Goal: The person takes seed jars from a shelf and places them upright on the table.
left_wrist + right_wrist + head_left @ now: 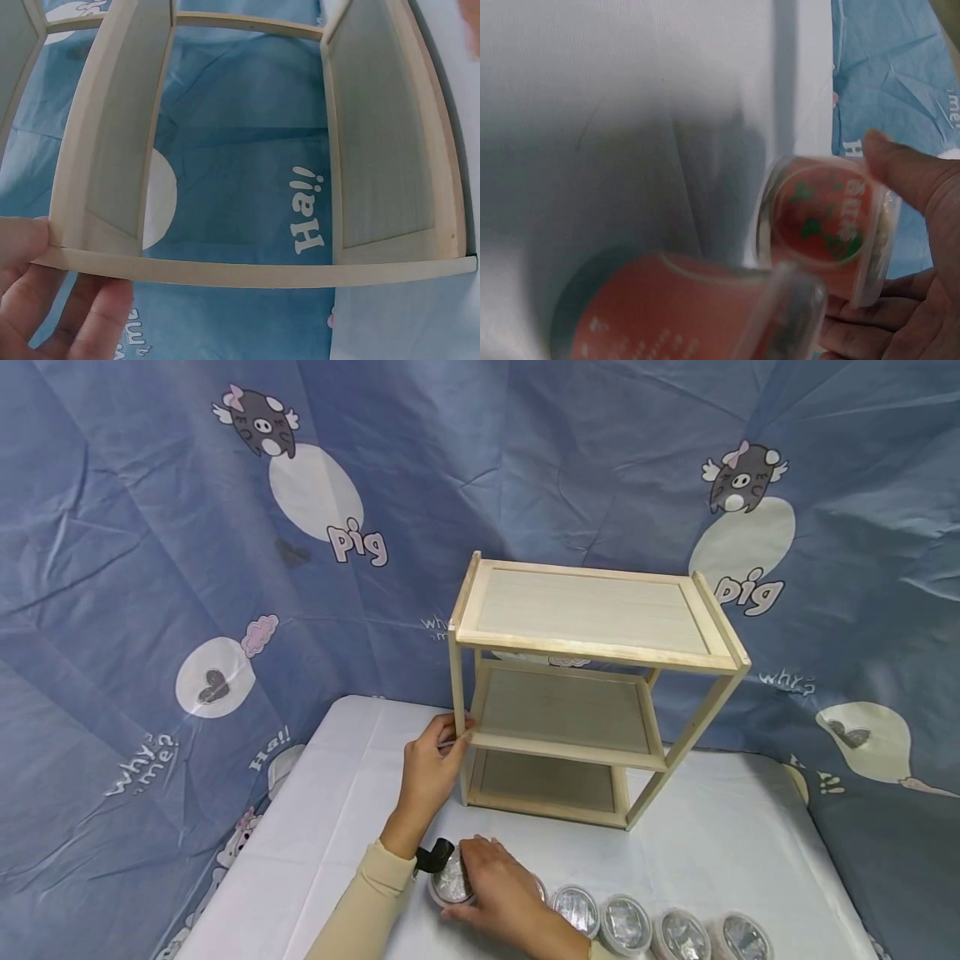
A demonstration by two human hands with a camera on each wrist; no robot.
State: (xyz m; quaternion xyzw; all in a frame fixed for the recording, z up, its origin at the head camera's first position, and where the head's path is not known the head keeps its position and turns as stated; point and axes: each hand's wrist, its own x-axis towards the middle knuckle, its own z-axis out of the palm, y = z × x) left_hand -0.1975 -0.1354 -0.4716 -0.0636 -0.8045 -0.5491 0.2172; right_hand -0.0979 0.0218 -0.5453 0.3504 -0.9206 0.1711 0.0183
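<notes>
A pale wooden three-tier shelf [592, 652] stands upright on the white table. My left hand [431, 764] grips its left front post at the middle tier. In the left wrist view, the thumb and fingers of that left hand [67, 300] lie around the wooden frame [247, 271]. Below the shelf, my right hand [498, 893] holds a round, clear-lidded jar [450, 881], the leftmost one. In the right wrist view this jar [817, 225] has a red label with green marks, between the thumb and fingers of my right hand [915, 247]. Its contents are hard to tell.
Several similar jars [626, 925] stand in a row along the table's front, right of my right hand. A red-labelled jar [675, 311] is close beside the held one. A blue patterned cloth [570, 468] hangs behind and beside the white table [360, 760].
</notes>
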